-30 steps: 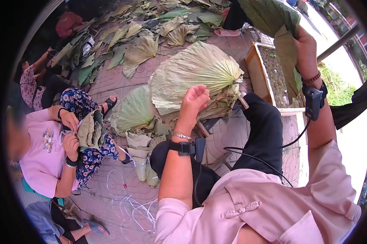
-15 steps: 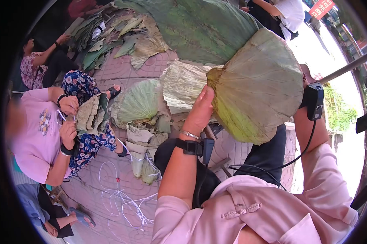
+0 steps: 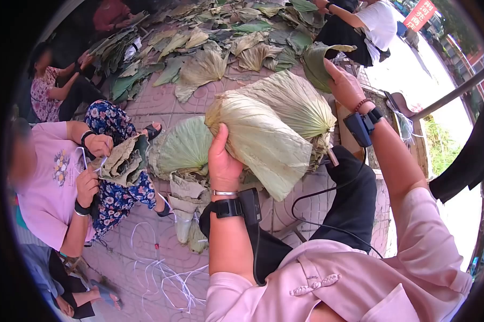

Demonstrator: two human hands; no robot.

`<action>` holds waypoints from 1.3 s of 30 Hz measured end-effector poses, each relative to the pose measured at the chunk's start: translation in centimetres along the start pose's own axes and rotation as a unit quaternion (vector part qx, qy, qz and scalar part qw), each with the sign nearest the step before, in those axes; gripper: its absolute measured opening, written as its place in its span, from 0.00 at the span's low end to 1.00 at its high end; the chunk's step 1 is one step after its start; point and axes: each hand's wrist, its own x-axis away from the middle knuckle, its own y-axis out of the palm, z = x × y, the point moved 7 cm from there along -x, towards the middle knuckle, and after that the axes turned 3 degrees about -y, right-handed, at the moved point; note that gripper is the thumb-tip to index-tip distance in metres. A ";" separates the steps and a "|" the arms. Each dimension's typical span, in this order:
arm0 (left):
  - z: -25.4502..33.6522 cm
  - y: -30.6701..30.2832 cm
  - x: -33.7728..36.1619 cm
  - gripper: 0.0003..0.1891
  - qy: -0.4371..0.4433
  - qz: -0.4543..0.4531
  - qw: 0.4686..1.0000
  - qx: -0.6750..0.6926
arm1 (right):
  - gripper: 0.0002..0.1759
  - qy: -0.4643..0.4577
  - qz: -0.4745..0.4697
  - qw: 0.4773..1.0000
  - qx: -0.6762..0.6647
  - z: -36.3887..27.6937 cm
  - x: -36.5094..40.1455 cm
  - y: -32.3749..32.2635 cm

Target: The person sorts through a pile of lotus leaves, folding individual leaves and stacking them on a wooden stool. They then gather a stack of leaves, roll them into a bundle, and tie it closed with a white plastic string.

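Left hand (image 3: 224, 167) thumb pressed over the edge of a papery, finely veined pale leaf (image 3: 264, 140), other fingers hidden behind, leaf fanning rightward, right hand (image 3: 345, 88) pinching a curled green leaf (image 3: 315, 65), pleated leaf pile (image 3: 294, 99) beneath, patterned paving (image 3: 118, 252).

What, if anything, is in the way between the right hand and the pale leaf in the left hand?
Nothing visible blocks the right hand from the pale leaf in the left hand. The stacked leaves appear beneath. The right hand itself holds a green leaf.
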 end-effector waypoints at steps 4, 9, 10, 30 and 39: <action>2.5 -1.1 0.4 0.26 0.056 0.028 0.997 0.041 | 0.29 0.015 -0.186 0.977 0.101 -3.1 1.2 4.2; 3.3 -1.8 0.8 0.25 0.077 0.055 0.995 0.025 | 0.23 -0.010 -0.279 0.960 0.018 -6.5 4.8 10.4; 3.3 -1.8 1.0 0.24 0.073 0.055 0.995 0.028 | 0.21 -0.012 -0.307 0.952 -0.019 -6.8 5.6 11.3; -0.8 0.7 1.6 0.20 -0.032 0.011 0.964 -0.263 | 0.32 0.234 -0.285 0.720 -0.588 -15.8 5.9 2.5; -3.4 3.3 2.7 0.20 0.003 -0.080 0.814 -0.575 | 0.42 0.107 -0.213 0.905 -0.352 -15.0 4.7 0.9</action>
